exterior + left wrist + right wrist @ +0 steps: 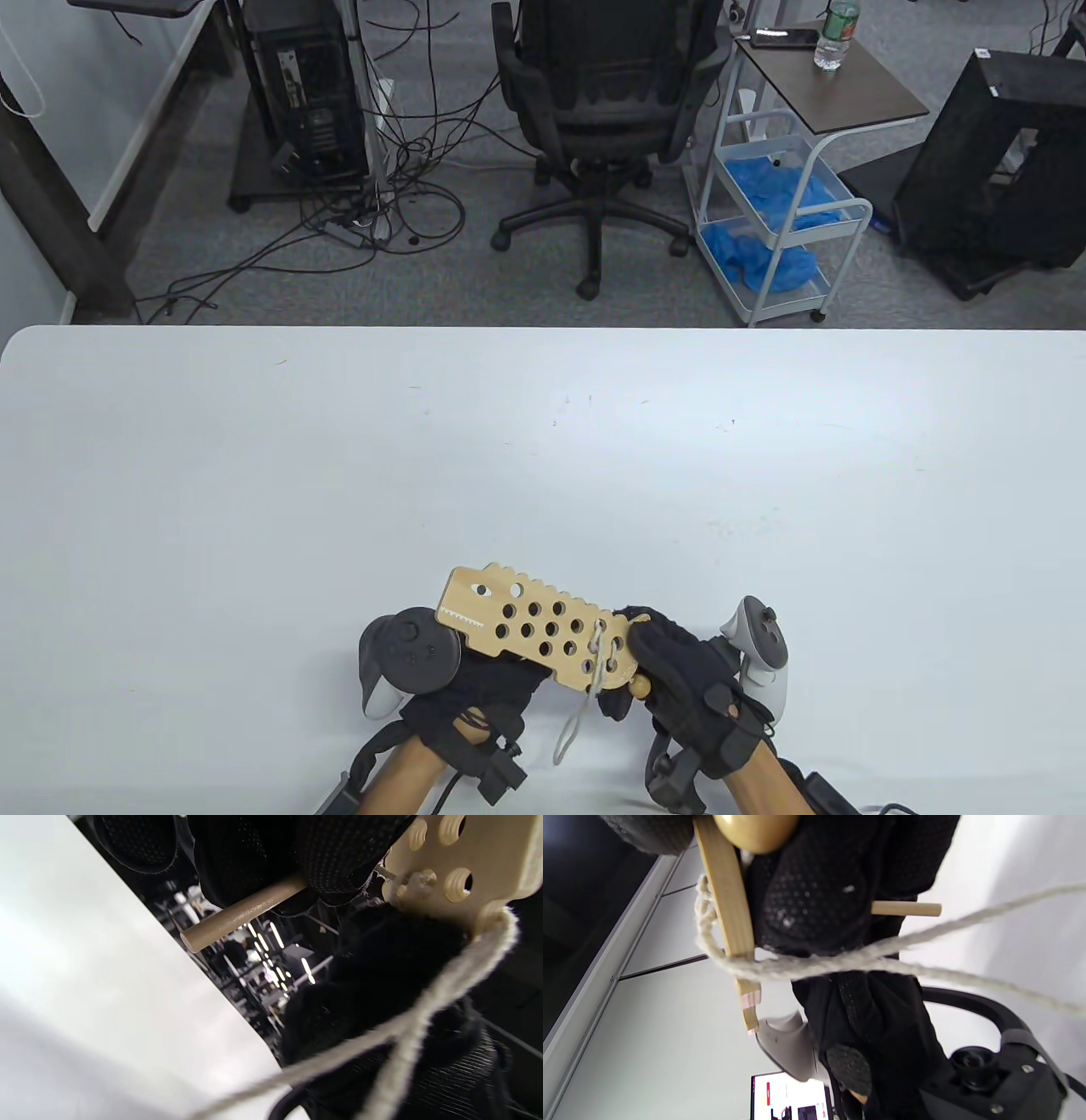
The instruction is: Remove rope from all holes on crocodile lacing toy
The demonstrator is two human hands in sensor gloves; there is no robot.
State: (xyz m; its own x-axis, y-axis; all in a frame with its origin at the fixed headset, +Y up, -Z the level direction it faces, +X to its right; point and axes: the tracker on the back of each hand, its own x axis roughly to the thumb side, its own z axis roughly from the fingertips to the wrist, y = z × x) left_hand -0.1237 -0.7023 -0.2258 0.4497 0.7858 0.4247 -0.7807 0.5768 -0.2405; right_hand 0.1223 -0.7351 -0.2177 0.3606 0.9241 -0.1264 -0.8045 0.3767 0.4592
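Note:
The wooden crocodile lacing toy [526, 624] is held just above the table's near edge, snout to the left. A cream rope [596, 658] runs through the holes near the tail, and a loop [567, 730] hangs below the board. My right hand [670, 658] grips the tail end, fingers on top and thumb beneath. My left hand [479, 683] reaches under the board, most of its fingers hidden there. In the left wrist view those fingers [254, 861] curl round the rope's wooden needle [242, 914], beside the toy [471, 853] and rope [428, 1014]. The right wrist view shows the board [729, 904] edge-on, the rope [835, 964] and needle [906, 909].
The white table [543, 475] stretches away beyond the hands. Past its far edge stand an office chair [607, 127], a white cart [780, 212] with blue gloves, and floor cables.

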